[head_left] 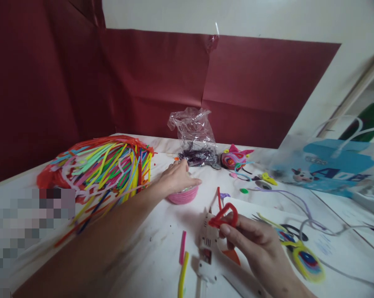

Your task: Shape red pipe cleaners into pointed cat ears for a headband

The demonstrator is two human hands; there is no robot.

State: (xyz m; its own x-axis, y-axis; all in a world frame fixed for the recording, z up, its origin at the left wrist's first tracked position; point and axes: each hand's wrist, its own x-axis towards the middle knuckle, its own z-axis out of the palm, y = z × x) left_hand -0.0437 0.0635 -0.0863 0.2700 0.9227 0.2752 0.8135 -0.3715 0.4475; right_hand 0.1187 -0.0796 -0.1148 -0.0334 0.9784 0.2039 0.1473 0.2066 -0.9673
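Glue gun (209, 267) lies on the table at the near edge of view; all places are given from it. Yellow stem (183, 275) lies just left of the gun; pink stem (182, 247) sits slightly farther off, same side. Right hand (258, 244) is over the gun's right side, thumb and fingers pinched together on a red stem (216, 222), which is bent into a loop above the gun's upper end. Yellow-rimmed disc (309, 261) lies well right of the gun. Pink bowl (183, 196) stands beyond the gun, to its left. Left hand (177, 179) extends over the bowl; its fingertips are obscured, so grip and contact cannot be told. Stem heap (112, 169) lies far left of the gun; clear bag (195, 132), dark contents low inside, stands well beyond it.
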